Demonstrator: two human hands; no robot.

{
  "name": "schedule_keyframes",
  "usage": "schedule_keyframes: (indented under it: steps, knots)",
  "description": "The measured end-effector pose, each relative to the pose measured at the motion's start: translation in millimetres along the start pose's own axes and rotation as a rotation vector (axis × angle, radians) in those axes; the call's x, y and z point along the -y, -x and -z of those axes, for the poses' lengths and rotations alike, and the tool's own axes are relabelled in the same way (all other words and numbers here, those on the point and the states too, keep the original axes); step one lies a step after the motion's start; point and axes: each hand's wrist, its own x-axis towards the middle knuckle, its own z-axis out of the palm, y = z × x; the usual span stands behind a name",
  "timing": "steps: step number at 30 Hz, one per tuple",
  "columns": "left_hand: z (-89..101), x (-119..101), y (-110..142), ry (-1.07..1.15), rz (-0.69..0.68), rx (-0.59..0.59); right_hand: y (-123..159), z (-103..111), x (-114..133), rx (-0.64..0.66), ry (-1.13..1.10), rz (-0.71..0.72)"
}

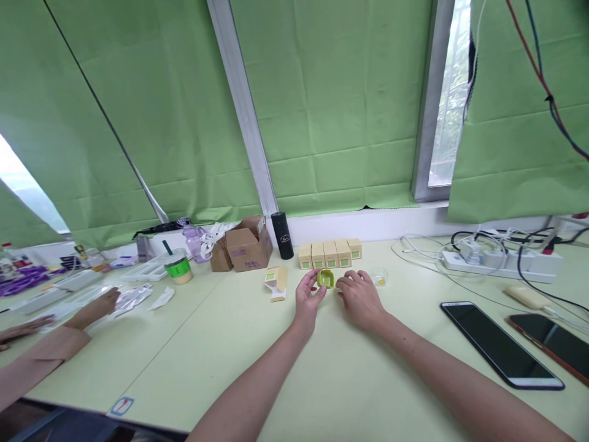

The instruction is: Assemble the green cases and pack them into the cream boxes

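My left hand [307, 298] grips a small square green container [326, 284] between thumb and fingers, its hollow side facing me. Close by on the right, my right hand [361, 301] rests low over the table with its fingers curled down; whatever is under the fingertips is hidden. Just beyond that hand lies a small clear plastic case [380, 278] with a bit of yellow in it. An opened cardboard box [276, 282] with its flap out lies left of my left hand. Behind both hands stands a row of several small tan boxes [324, 255] with green-framed labels.
A black bottle [282, 236] and a brown carton [249, 245] stand at the back. Right are a power strip [499, 267] with cables, a large phone [501, 344] and another phone [556, 341]. At left are a drink cup [178, 269] and another person's hand [99, 307].
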Motion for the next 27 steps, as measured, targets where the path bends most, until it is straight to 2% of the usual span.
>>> schedule_keyframes:
  steps: [4, 6, 9, 13, 15, 18, 21, 24, 27]
  knots:
    - [-3.5, -1.2, 2.5, -0.018, 0.003, 0.015, 17.7, 6.3, 6.3, -0.078, -0.020, -0.021]
    - [-5.2, -2.9, 3.7, -0.027, 0.007, 0.020, 26.2, 9.3, 11.3, -0.169, -0.072, 0.007]
    - [-7.2, -6.2, 5.6, -0.046, 0.010, 0.035, 35.5, 16.3, 20.3, -0.339, -0.216, 0.076]
    - [-9.2, -10.3, 8.0, -0.076, 0.009, 0.052, 39.0, 28.3, 29.2, -0.412, -0.413, 0.147]
    - [-10.2, -11.6, 8.9, -0.088, 0.006, 0.061, 38.0, 34.0, 30.8, -0.454, -0.533, 0.126]
    - [-12.0, -12.4, 10.4, -0.106, 0.005, 0.088, 35.4, 41.6, 29.2, -0.493, -0.762, -0.039]
    - [-13.9, -12.6, 11.9, -0.126, 0.010, 0.110, 32.6, 45.3, 21.9, -0.448, -0.997, -0.341]
    - [-15.8, -12.6, 13.1, -0.152, 0.014, 0.115, 29.6, 42.1, 10.0, -0.400, -1.219, -0.624]
    - [-17.2, -12.5, 13.7, -0.165, 0.010, 0.112, 27.3, 35.1, -1.9, -0.365, -1.362, -0.782]
